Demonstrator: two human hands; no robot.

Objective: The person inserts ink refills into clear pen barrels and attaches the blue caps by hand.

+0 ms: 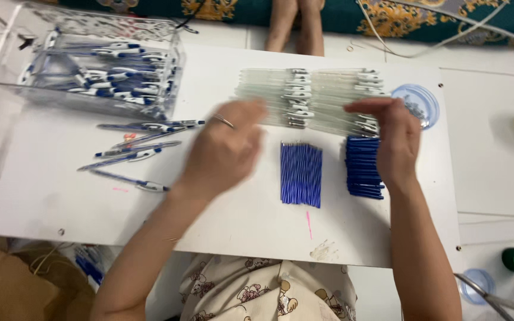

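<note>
1. Hands hover over the white surface (49,190); the left hand (224,148) is blurred, with curled fingers, and I cannot tell if its grip holds something.
2. The right hand (395,142) pinches at the clear pen barrels (304,98); its hold is unclear.
3. The barrels lie far from both hands, long axis left-right, with the right hand nearer.
4. Blue refills (301,174) lie between the hands.

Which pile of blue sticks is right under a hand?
The darker blue pile on the right, touching the right hand. The other blue pile lies in the open gap between both hands.
</note>
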